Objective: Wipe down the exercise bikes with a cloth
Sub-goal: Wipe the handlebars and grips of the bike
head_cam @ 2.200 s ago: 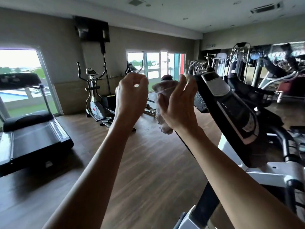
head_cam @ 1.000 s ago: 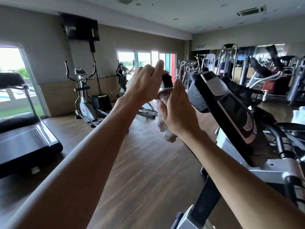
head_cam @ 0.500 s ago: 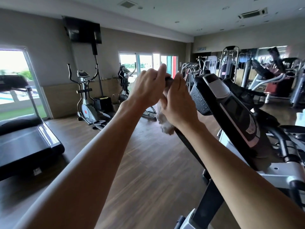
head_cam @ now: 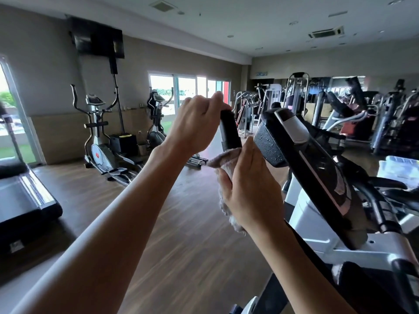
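In a gym, the left hand grips the bike's black foam handlebar; just below, the right hand clutches a pale fluffy cloth, wiping barely begun.

Dark wood-plank floor across the room. At the far left, a black treadmill beside a bright glass door. Against the beige wall, a silver elliptical trainer, with a black box on the floor just beside it and a second elliptical near the windows. High on the wall, a dark television on a black mount. Overhead, a white ceiling with an air vent and small recessed lights. Far right and back, crowded weight machines, partly blurred. At the right edge, a pale translucent container, contents unclear.
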The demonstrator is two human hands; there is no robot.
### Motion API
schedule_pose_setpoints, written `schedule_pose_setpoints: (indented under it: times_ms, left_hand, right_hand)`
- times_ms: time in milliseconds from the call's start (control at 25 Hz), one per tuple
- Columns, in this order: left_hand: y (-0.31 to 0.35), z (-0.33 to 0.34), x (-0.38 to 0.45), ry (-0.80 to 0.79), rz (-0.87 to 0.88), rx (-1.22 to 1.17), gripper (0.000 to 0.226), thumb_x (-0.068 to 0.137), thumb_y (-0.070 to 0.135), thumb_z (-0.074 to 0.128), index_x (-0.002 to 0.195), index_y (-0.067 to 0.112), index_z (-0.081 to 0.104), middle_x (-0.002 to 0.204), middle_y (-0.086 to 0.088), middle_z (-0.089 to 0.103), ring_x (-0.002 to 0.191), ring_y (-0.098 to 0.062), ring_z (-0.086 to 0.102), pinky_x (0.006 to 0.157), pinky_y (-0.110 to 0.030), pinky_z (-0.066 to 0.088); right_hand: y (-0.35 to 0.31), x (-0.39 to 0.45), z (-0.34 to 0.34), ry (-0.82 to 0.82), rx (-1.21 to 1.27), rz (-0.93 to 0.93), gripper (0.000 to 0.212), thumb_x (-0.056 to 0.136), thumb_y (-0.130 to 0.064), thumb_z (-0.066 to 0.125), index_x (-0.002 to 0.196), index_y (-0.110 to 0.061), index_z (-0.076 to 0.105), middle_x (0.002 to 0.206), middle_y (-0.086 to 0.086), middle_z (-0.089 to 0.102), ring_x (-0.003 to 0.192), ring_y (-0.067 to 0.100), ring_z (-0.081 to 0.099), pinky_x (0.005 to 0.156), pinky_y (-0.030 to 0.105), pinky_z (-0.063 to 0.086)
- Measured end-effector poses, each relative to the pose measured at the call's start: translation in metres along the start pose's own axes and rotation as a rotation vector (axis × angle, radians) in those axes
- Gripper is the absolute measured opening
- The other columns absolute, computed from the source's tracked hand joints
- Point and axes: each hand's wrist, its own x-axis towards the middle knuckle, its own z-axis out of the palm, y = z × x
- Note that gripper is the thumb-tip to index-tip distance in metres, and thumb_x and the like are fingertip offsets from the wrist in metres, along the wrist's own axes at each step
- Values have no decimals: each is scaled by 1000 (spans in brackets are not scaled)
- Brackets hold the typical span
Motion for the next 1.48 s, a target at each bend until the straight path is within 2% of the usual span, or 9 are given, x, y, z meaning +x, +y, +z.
schedule_pose_setpoints:
  times_ms: [160, 320, 600, 760, 880, 1000, 1200, 1320, 1480]
  left_hand:
    - [-14, 12, 37, -216, 37, 28, 53, 99, 46, 38, 89, 14, 80, 83, -6, 77, 79, -22, 73, 80, -39, 57]
    - [-29, 30, 51, -552, 143, -114, 29, 105, 30, 53, 119, 17, 74, 107, 5, 77, 101, -4, 71, 103, -38, 53]
    - [-47, 26, 47, -629, 243, -410, 52, 104, 56, 35, 142, 29, 60, 138, 12, 64, 132, 2, 53, 120, -34, 35]
    - [-55, 30, 55, -728, 376, -452, 65, 96, 68, 24, 106, 17, 64, 100, 2, 48, 97, -10, 49, 110, -38, 40]
    - [-68, 33, 65, -784, 486, -556, 56, 107, 46, 25, 140, 18, 61, 128, 3, 65, 125, -8, 54, 118, -34, 35]
    - [-74, 31, 73, -886, 611, -626, 48, 111, 27, 24, 148, 19, 53, 155, 4, 49, 145, -5, 39, 123, -32, 27]
    - [-83, 35, 81, -988, 618, -789, 46, 111, 28, 26, 144, 29, 57, 156, 7, 47, 146, -5, 35, 119, -23, 25]
    - [-84, 37, 82, -1033, 626, -854, 45, 111, 30, 28, 143, 29, 59, 154, 8, 49, 144, -4, 37, 111, -18, 26]
    - [-89, 43, 85, -1100, 629, -970, 44, 111, 35, 27, 140, 35, 61, 142, 4, 60, 138, -9, 44, 115, -23, 28]
  right_hand:
    - [-3, -3, -3, -14, -60, 22, 93, 92, -57, 51, 150, 12, 29, 147, 30, 45, 130, 36, 54, 102, 39, 51]
    - [-6, -3, -1, -18, -128, 46, 94, 84, -48, 71, 146, 13, 35, 141, 31, 51, 123, 38, 61, 95, 41, 56]
    - [-16, -2, 6, 55, -197, 83, 97, 83, -47, 70, 150, 11, 32, 148, 26, 49, 128, 34, 60, 96, 43, 56]
    - [-28, 0, 8, 103, -279, 155, 95, 86, -50, 67, 155, 3, 29, 155, 16, 44, 133, 26, 56, 98, 32, 45]
    - [-38, 2, 17, 157, -380, 201, 93, 88, -50, 67, 156, -1, 28, 157, 10, 42, 138, 19, 50, 101, 20, 41]
    - [-45, 5, 22, 214, -417, 241, 90, 90, -57, 60, 157, -5, 30, 158, 3, 41, 139, 12, 47, 106, 15, 39]
    - [-54, 6, 26, 255, -459, 273, 88, 91, -53, 63, 158, -9, 26, 159, -7, 35, 143, 3, 40, 110, 23, 43]
    - [-58, 4, 29, 272, -550, 284, 88, 92, -48, 67, 156, -3, 28, 160, 4, 38, 144, 12, 42, 109, 37, 49]
    - [-58, 3, 46, 351, -798, 284, 86, 95, -48, 64, 154, 3, 28, 158, 15, 39, 145, 20, 41, 113, 35, 44]
